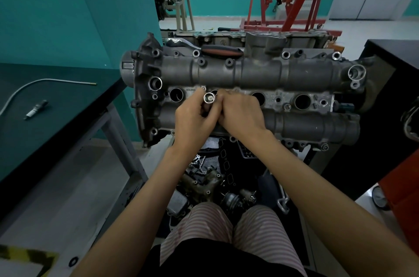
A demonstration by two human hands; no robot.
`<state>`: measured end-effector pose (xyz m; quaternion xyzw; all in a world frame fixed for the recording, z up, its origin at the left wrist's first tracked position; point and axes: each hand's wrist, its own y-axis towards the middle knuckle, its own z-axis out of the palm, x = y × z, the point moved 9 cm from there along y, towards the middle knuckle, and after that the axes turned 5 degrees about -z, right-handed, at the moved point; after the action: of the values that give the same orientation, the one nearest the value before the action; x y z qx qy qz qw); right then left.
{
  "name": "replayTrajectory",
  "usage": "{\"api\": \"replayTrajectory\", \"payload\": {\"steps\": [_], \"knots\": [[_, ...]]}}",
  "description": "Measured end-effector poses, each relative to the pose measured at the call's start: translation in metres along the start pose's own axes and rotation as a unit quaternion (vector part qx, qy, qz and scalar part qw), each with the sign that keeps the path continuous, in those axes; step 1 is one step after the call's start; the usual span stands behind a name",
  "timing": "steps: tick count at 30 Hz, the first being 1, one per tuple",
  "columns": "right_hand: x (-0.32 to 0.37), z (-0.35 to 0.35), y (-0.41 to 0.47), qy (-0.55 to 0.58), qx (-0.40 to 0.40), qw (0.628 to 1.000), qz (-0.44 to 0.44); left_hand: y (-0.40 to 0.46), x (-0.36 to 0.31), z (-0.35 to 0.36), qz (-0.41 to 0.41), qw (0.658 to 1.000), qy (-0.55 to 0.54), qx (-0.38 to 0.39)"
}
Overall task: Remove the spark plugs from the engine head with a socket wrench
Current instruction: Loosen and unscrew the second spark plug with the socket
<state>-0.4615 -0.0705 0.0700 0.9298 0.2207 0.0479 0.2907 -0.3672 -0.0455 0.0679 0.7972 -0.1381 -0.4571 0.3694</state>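
A grey engine head point(249, 72) lies across the view with a row of round spark plug wells along its middle. Over the second well from the left, a chrome socket point(209, 98) stands upright with its open end facing me. My left hand point(195, 118) grips the socket from the left. My right hand point(240, 113) pinches it from the right, fingers curled. A ratchet wrench with a black and orange handle point(220, 51) rests on the far side of the head. One spark plug point(36, 109) lies on the dark bench at the left.
A bent metal tube point(45, 81) lies on the left bench point(68, 99). Loose engine parts and gaskets point(213, 177) sit on the floor under the head. A red engine hoist point(290, 4) stands behind. A black cabinet point(390, 72) is at the right.
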Motion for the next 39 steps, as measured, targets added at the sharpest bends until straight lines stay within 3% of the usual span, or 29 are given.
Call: {"api": "replayTrajectory", "payload": {"steps": [21, 27, 35, 39], "knots": [[0.003, -0.013, -0.002, 0.046, -0.038, 0.998, 0.007, -0.001, 0.000, 0.000, 0.011, 1.000, -0.024, 0.002], [0.000, -0.004, -0.001, 0.029, -0.007, 1.000, 0.005, 0.003, -0.002, -0.001, 0.017, 1.000, -0.008, -0.013], [0.001, -0.011, -0.002, 0.066, -0.032, 0.997, 0.014, 0.003, -0.002, -0.002, 0.008, 1.000, -0.027, -0.011], [-0.001, -0.003, -0.001, 0.028, -0.001, 1.000, 0.013, 0.003, -0.002, 0.000, 0.011, 1.000, -0.019, -0.009]]}}
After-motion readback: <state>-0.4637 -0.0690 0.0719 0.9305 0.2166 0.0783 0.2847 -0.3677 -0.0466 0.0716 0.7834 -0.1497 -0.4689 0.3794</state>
